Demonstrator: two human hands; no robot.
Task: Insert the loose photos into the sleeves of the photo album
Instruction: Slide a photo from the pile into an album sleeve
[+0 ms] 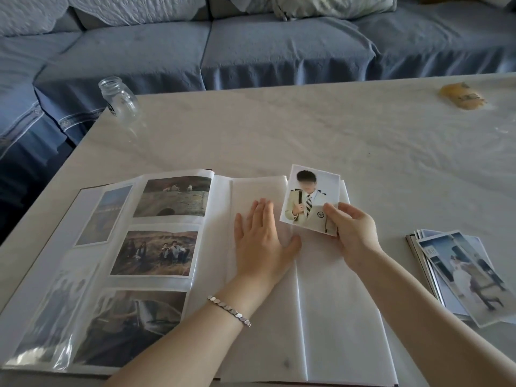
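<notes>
A glossy, white-bordered portrait photo (308,199) is pinched at its lower corner by the right hand (353,233), over the far end of the blank right page of the open photo album (335,317). The left hand (261,238) is pressed flat there, fingers straight. The album is laid at the near edge of the table (307,129). One fanned stack of loose photos (472,280) is seen by the right edge.

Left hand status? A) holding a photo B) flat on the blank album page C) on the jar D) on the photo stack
B: the left hand lies flat, fingers straight, on the blank page; the right hand holds the photo.
</notes>
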